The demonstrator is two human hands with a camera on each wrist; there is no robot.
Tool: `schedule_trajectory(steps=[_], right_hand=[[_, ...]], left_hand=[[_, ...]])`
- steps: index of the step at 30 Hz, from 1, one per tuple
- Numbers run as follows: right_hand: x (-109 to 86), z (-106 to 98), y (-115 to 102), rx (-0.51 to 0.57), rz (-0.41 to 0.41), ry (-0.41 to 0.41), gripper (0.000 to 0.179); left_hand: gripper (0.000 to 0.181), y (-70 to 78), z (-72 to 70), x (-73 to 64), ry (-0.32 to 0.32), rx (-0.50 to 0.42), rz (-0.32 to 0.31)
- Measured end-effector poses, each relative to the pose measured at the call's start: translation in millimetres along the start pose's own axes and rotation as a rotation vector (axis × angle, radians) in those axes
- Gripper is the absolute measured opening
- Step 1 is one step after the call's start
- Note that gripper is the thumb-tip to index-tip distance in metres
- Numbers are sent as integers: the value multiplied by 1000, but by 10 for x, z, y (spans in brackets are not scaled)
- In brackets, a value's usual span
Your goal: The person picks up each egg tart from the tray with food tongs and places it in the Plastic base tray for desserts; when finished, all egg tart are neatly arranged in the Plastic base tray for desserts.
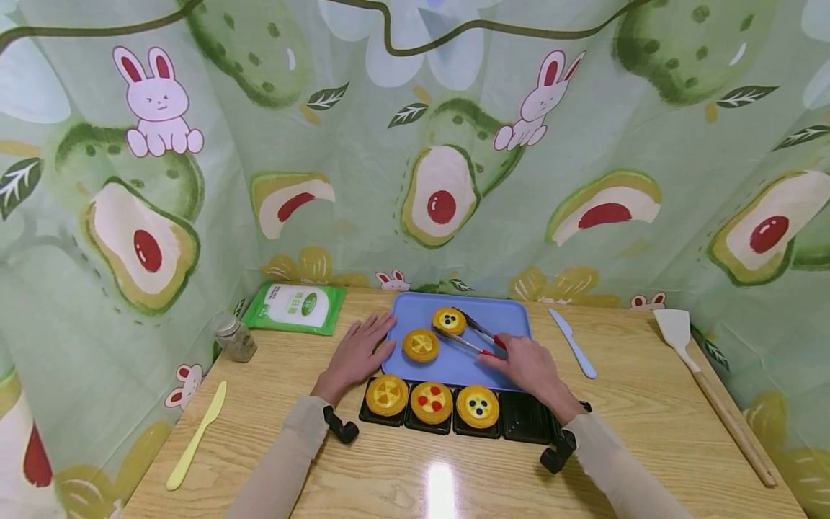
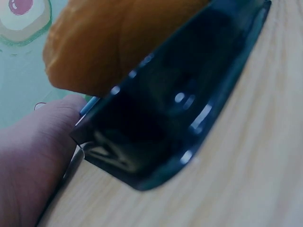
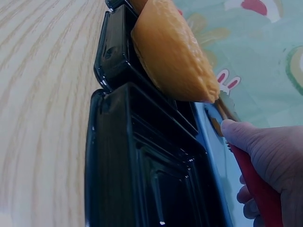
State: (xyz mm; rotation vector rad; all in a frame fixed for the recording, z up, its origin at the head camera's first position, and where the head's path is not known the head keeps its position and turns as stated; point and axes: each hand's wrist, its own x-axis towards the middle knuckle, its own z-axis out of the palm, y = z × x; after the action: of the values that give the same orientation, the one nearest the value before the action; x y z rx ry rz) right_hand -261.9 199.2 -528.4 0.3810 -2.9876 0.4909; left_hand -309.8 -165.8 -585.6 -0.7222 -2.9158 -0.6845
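My right hand (image 1: 533, 366) grips a pair of tongs (image 1: 462, 342) by the red handles. Their spread tips stand on either side of a blueberry-topped egg tart (image 1: 449, 321) on the blue tray (image 1: 499, 317). Whether the tips press on it, I cannot tell. Another tart (image 1: 421, 346), with yellow fruit pieces, sits nearer on the tray. Resting at the tray's left edge is my left hand (image 1: 358, 353), fingers stretched out. Before the tray, a row of black plastic cups (image 1: 524, 418) holds a yellow-fruit tart (image 1: 387, 395), a red-fruit tart (image 1: 431, 402) and a blueberry tart (image 1: 478, 406).
At the left lie a green packet of wipes (image 1: 298, 308), a glass jar (image 1: 236, 341) and a yellow knife (image 1: 197, 436). A blue knife (image 1: 573, 344) and a spatula (image 1: 710, 396) with a wooden handle lie at the right. A patterned curtain (image 1: 363, 238) hangs behind the table.
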Motion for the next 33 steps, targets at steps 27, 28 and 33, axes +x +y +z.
schedule_trajectory(steps=[27,28,33], right_hand=[[-240,-265,80,27,8,55,52],[-253,-280,83,29,6,57,51],[-327,-343,101,38,3,69,47]], left_hand=[[62,-3,4,-8,9,8,12],[62,-2,4,-8,12,7,14],[62,3,-3,-4,17,-1,20]])
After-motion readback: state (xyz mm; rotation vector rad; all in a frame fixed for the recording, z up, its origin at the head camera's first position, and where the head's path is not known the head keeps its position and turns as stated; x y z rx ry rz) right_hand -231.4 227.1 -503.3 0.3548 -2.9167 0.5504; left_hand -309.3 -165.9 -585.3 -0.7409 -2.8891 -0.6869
